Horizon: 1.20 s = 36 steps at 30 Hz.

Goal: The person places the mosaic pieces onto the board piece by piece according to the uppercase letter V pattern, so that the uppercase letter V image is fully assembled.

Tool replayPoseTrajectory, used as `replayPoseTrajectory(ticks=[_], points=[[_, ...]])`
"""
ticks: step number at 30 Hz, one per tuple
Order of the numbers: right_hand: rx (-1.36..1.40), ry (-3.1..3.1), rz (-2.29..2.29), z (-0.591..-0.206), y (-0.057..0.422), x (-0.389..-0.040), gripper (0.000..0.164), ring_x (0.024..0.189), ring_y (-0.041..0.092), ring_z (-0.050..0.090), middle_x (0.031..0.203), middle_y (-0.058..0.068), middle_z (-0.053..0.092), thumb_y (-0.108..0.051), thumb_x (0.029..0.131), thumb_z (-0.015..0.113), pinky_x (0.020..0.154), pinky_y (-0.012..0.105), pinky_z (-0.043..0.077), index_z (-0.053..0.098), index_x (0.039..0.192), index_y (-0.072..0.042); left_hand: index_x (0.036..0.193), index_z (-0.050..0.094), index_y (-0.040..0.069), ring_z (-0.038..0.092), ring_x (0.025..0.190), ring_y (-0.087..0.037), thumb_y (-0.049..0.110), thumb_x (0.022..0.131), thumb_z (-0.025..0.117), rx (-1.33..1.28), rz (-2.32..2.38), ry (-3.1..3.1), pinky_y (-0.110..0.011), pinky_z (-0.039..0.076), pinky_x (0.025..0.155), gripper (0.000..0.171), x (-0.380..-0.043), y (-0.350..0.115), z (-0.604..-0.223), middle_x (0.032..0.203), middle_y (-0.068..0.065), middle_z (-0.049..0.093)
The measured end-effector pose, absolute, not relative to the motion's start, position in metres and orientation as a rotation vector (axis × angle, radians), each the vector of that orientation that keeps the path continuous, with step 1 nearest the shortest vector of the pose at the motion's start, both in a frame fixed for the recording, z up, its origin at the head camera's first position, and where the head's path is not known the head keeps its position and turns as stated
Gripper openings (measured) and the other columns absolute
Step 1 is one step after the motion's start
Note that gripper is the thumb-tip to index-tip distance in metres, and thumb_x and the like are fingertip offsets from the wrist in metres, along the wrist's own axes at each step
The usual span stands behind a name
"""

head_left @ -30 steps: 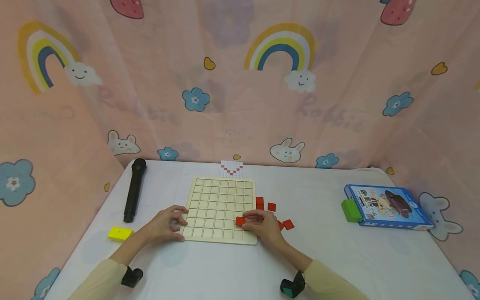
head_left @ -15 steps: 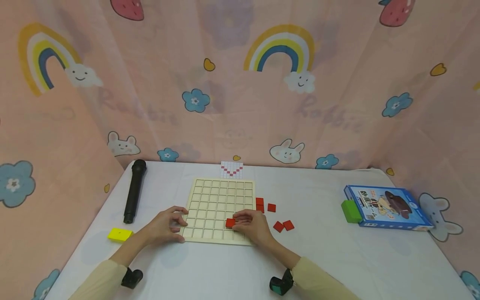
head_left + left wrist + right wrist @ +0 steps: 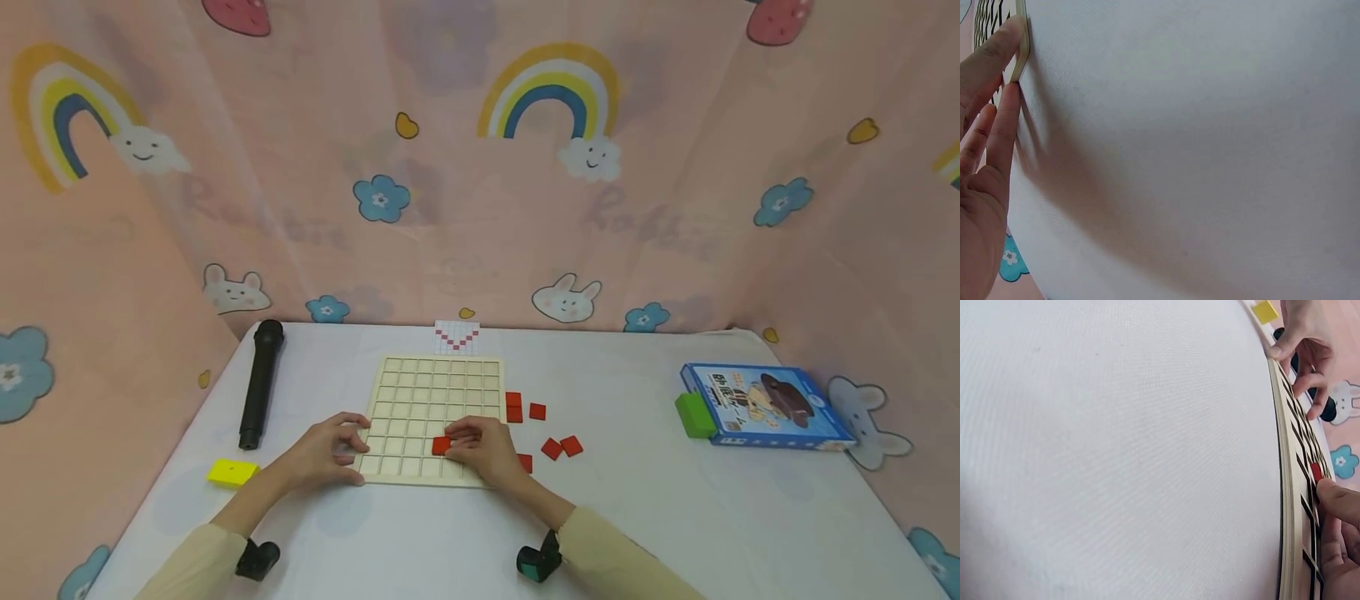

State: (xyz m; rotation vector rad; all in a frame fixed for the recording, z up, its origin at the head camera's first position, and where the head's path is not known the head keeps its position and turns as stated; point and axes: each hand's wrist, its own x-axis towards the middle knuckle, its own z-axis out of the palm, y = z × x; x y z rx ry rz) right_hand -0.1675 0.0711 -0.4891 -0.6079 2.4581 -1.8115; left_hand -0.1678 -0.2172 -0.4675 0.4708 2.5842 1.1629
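Observation:
A pale grid board lies flat on the white table, its cells bounded by raised lines. My left hand rests at its left side, with fingertips and thumb touching the edge near the front left corner. My right hand is over the front right part of the board. Its thumb and fingers pinch a small red square tile, also visible in the right wrist view as a red tile at the thumb tip. Several loose red tiles lie right of the board.
A small card with a red V pattern lies behind the board. At the left are a black cylinder and a yellow block. A green block touches a blue box at the right.
My right hand has slid left across the board with the red tile in its pinch. One more loose tile now shows beside the board. The left hand stays at the edge.

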Motion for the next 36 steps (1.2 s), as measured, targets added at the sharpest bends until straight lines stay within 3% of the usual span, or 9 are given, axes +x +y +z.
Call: replayPoseTrajectory(ticks=[4, 19, 26, 31, 36], points=[[-0.639, 2.465, -1.804, -0.488, 0.066, -0.168, 0.025, 0.073, 0.012, 0.066, 0.089, 0.016, 0.070, 0.005, 0.075, 0.077, 0.069, 0.021, 0.058, 0.067, 0.098, 0.009, 0.093, 0.067, 0.005, 0.051, 0.115, -0.033, 0.008, 0.063, 0.088, 0.472, 1.166, 2.587, -0.025, 0.056, 0.081, 0.037, -0.168, -0.220, -0.467, 0.130, -0.012, 0.049], [-0.495, 2.489, -1.758, -0.486, 0.062, -0.168, 0.028, 0.079, 0.021, 0.069, 0.094, 0.016, 0.070, 0.004, 0.076, 0.077, 0.070, 0.018, 0.057, 0.068, 0.102, 0.007, 0.091, 0.066, 0.006, 0.049, 0.117, -0.036, 0.009, 0.063, 0.088, 0.524, 1.170, 2.580, -0.025, 0.056, 0.082, 0.035, -0.172, -0.221, -0.470, 0.130, -0.013, 0.050], [-0.482, 2.451, -1.798, -0.477, 0.064, -0.162, 0.026, 0.080, 0.027, 0.070, 0.092, 0.020, 0.069, 0.006, 0.077, 0.075, 0.072, 0.025, 0.058, 0.066, 0.101, 0.010, 0.100, 0.066, 0.003, 0.052, 0.115, -0.034, 0.008, 0.062, 0.088, 0.483, 1.183, 2.573, -0.026, 0.056, 0.081, 0.044, -0.170, -0.219, -0.470, 0.129, -0.013, 0.051], [-0.482, 2.397, -1.852, -0.470, 0.062, -0.155, 0.025, 0.081, 0.038, 0.069, 0.093, 0.028, 0.066, 0.011, 0.078, 0.072, 0.075, 0.033, 0.059, 0.063, 0.101, 0.015, 0.094, 0.067, 0.005, 0.050, 0.116, -0.034, 0.006, 0.062, 0.088, 0.450, 1.177, 2.589, -0.026, 0.056, 0.081, 0.039, -0.167, -0.217, -0.470, 0.129, -0.012, 0.050], [-0.447, 2.397, -1.861, -0.491, 0.063, -0.164, 0.026, 0.081, 0.028, 0.071, 0.093, 0.020, 0.069, 0.005, 0.077, 0.075, 0.075, 0.026, 0.058, 0.066, 0.101, 0.008, 0.093, 0.067, 0.004, 0.050, 0.116, -0.036, 0.006, 0.062, 0.088, 0.494, 1.181, 2.586, -0.026, 0.056, 0.081, 0.038, -0.167, -0.218, -0.470, 0.130, -0.014, 0.050]])
